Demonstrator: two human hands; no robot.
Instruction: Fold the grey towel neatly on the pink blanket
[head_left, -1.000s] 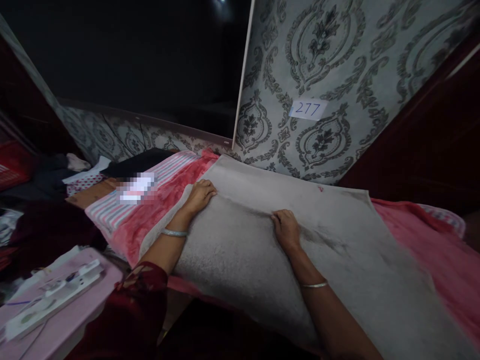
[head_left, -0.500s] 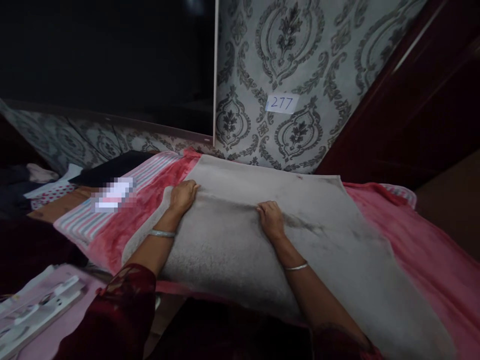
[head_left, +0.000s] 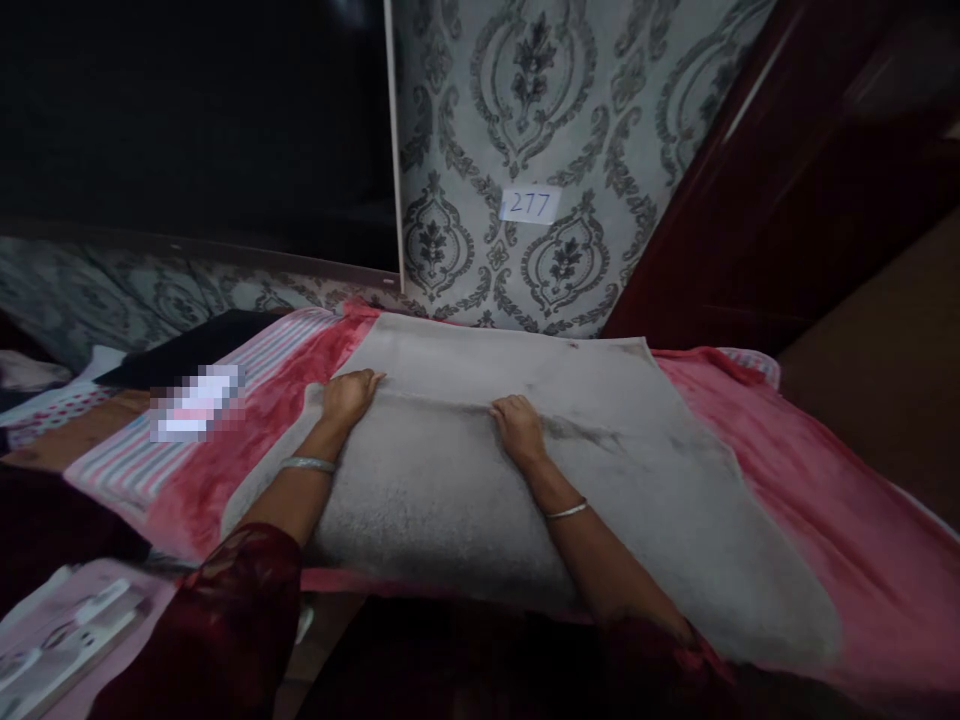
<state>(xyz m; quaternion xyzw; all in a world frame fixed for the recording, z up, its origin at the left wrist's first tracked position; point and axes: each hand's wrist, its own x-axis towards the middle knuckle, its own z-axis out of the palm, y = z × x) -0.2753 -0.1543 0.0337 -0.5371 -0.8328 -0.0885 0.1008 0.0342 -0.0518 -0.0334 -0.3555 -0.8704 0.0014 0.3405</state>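
Note:
A large grey cloth [head_left: 435, 480], fuzzy in front and smoother with dark smudges behind, lies over a pink-red plush blanket [head_left: 750, 450]. My left hand [head_left: 349, 400] is closed in a pinch on the grey cloth near its left side. To the right of it, my right hand [head_left: 519, 428] pinches the same cloth around its middle. Between the two hands runs a low crease or folded edge; which of these cannot be made out. My fingertips are partly hidden by the knuckles.
Striped fabric [head_left: 142, 460] with a blurred white item [head_left: 195, 400] lies left. A white power strip [head_left: 67, 650] sits on a pink surface at lower left. Behind are a dark television [head_left: 195, 130], a patterned wall [head_left: 439, 170] with a "277" label [head_left: 530, 204], and dark red furniture [head_left: 750, 220].
The view has turned slightly right, so everything sits further left in the picture. Both hands keep their pinch on the grey cloth, with little visible movement against it.

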